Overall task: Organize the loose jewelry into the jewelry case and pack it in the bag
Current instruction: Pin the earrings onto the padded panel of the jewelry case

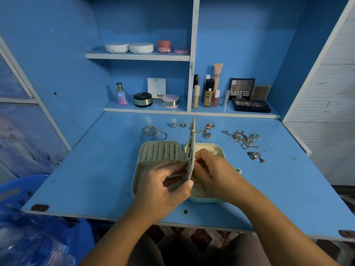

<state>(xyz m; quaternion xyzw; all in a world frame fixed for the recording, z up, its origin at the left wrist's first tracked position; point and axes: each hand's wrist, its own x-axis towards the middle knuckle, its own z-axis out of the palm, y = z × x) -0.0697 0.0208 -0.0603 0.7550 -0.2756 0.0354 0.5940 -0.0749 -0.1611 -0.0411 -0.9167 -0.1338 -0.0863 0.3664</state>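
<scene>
At the far left, a blue plastic basket [28,191] sits below the edge of the blue desk [96,169]. Toward the back of the desk lies a cluster of thin hoop earrings [153,133], with two small rings [179,124] just to its right.

The jewelry case [141,169] lies open and flat at the front middle of the desk. Its left half has a row of padded ring rolls [161,152] at the back and an open compartment in front. A stiff flap [192,139] stands upright between the two halves, with earrings [189,150] pinned along its left face.

The left hand [165,187] pinches the lower part of the flap, fingers on the left face and thumb at the near edge. The right hand [213,169] is curled against the flap's right face over the case's cream-lined right half. I cannot tell whether its fingertips grip anything.

Behind the case lie a gold pendant [208,126] and a red-stoned ring [207,135]. Further right lie a tangled pile of chains [244,139] and a silver pendant [256,156]. Makeup [242,91] lines the shelves behind.
</scene>
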